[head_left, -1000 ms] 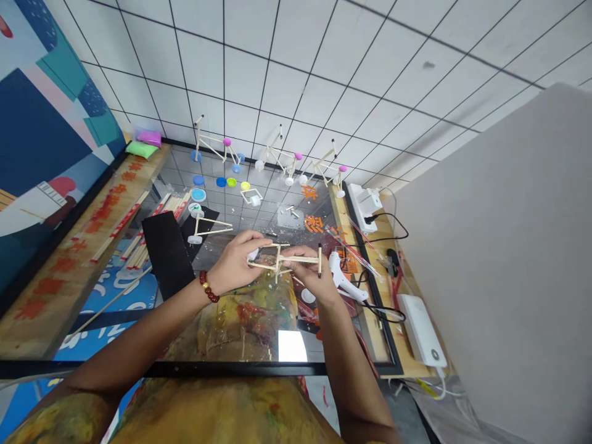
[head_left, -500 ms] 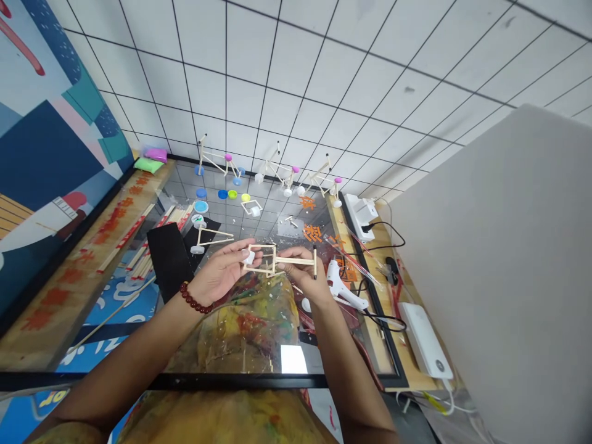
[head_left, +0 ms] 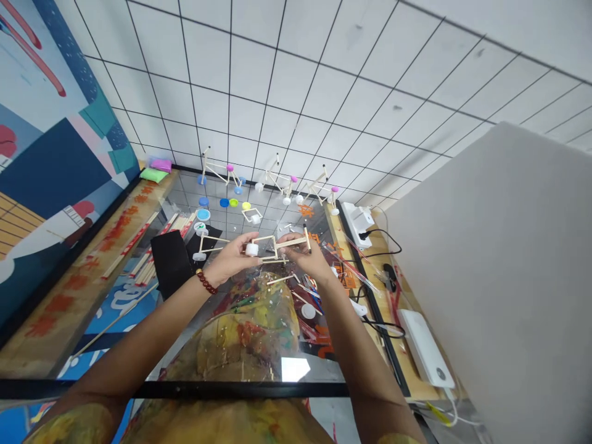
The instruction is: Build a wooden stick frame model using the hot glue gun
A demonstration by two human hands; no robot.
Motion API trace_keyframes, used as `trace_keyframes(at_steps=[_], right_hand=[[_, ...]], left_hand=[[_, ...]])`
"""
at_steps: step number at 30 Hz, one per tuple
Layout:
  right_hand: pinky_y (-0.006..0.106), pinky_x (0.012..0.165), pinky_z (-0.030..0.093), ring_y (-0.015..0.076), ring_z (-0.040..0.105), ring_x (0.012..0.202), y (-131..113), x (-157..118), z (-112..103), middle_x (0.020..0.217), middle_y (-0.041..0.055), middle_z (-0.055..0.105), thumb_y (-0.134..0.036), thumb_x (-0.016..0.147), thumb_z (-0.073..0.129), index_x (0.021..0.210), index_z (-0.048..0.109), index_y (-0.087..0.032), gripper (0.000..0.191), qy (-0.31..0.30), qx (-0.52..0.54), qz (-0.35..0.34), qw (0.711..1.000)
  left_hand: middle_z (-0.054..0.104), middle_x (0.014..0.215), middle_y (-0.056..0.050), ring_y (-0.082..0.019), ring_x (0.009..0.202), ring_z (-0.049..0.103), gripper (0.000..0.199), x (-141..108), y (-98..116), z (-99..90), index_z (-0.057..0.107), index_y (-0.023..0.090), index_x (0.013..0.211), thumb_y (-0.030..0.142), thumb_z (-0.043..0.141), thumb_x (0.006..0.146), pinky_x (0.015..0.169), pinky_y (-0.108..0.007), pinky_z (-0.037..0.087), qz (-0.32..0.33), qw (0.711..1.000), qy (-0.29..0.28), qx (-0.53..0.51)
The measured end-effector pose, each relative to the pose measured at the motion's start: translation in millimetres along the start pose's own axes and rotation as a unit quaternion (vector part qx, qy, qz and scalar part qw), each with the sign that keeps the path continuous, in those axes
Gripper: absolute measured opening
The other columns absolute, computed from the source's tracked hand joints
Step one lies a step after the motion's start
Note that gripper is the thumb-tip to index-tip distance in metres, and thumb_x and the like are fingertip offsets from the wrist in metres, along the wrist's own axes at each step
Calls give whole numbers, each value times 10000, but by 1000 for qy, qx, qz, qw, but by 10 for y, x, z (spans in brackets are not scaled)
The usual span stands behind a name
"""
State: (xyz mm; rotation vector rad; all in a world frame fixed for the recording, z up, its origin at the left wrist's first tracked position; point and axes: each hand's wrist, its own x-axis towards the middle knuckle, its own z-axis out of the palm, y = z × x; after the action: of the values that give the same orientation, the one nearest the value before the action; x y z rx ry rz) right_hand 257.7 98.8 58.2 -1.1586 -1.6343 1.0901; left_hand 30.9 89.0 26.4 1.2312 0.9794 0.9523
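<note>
Between my hands is a small wooden-stick frame (head_left: 275,248) with a white cap (head_left: 252,249) at its left end and a dark-tipped crossbar (head_left: 307,238) at its right. My left hand (head_left: 231,260) has its fingers closed around the cap end. Near the crossbar, my right hand (head_left: 311,259) pinches the frame's long stick; part of the grip is hidden behind it. Just left of my left hand stands another stick frame (head_left: 211,238) with white caps. Loose sticks (head_left: 280,280) and a white round cap (head_left: 308,311) lie below my right hand.
Three stick models (head_left: 282,180) with caps stand along the glass table's back edge. Coloured caps (head_left: 224,202), a black sheet (head_left: 171,259) and bundled sticks (head_left: 145,265) lie left. A power strip (head_left: 356,225), cables and a white box (head_left: 425,348) are on the right.
Both hands have risen slightly with the stick frame, which is now tilted with its crossbar end higher. The glue gun is now mostly hidden behind my right forearm. The camera view has shifted.
</note>
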Motion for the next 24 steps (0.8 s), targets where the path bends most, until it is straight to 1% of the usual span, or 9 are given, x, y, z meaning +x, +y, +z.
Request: trace_keyframes(at_steps=[1,3,5,7,10,14,18,21,24], right_hand=[[340,799,513,198,661,816,23,62,-28,858,45,740,-349,725,747,828,726,-197,185,-11,-14,2,1000],[333,787,511,188,656,792,69,160,-70,847,38,739,-329,721,721,840,726,-188,185,-30,-39,7,999],[328,790,510,180,654,783,111,218,-91,852,34,742,-311,727,697,869,736,-181,196,-43,-58,11,997],[330,802,512,180,659,790,155,246,-96,859,37,749,-303,734,685,882,743,-177,203,-41,-65,10,997],[351,853,521,197,681,859,221,261,-94,905,50,764,-315,740,695,876,747,-186,195,-22,-54,0,998],[389,926,526,225,706,948,282,266,-103,962,69,774,-322,750,709,879,751,-198,184,-21,-54,-19,998],[403,952,526,239,715,976,282,272,-119,1017,64,783,-257,753,702,969,765,-219,228,-34,-116,-33,992],[410,948,530,242,715,959,253,283,-145,1020,50,788,-178,747,679,1027,765,-238,299,-50,-177,-45,982],[429,989,516,264,704,1034,225,276,-215,1095,63,774,-138,711,700,1114,748,-244,420,-43,-212,-69,974]], left_hand=[[633,1318,-153,-239,1049,681,791,58,-47,13,542,175,1403,206,819,663,887,-401,583,10,999,2,38],[623,1309,-168,-263,1079,668,812,154,-140,48,533,154,1406,188,821,647,912,-427,572,43,992,18,114],[630,1289,-162,-289,1147,642,764,220,-220,84,555,161,1378,166,805,656,982,-468,540,91,977,47,186],[635,1273,-154,-304,1188,623,702,263,-276,114,571,170,1354,162,780,683,1032,-498,509,128,959,69,244],[615,1293,-155,-313,1207,611,606,311,-323,136,593,170,1311,184,748,725,1040,-504,511,153,937,80,302],[615,1274,-140,-314,1203,613,575,354,-374,133,603,178,1286,188,745,729,1041,-498,517,172,921,88,338],[605,1317,-144,-313,1231,606,657,365,-415,125,553,186,1364,191,742,735,1065,-495,508,186,917,83,342],[615,1336,-149,-323,1251,603,684,364,-420,119,538,187,1388,187,740,734,1078,-506,497,181,920,74,340],[624,1334,-157,-322,1245,610,665,360,-411,105,539,173,1387,187,722,748,1070,-510,501,172,924,66,335]])
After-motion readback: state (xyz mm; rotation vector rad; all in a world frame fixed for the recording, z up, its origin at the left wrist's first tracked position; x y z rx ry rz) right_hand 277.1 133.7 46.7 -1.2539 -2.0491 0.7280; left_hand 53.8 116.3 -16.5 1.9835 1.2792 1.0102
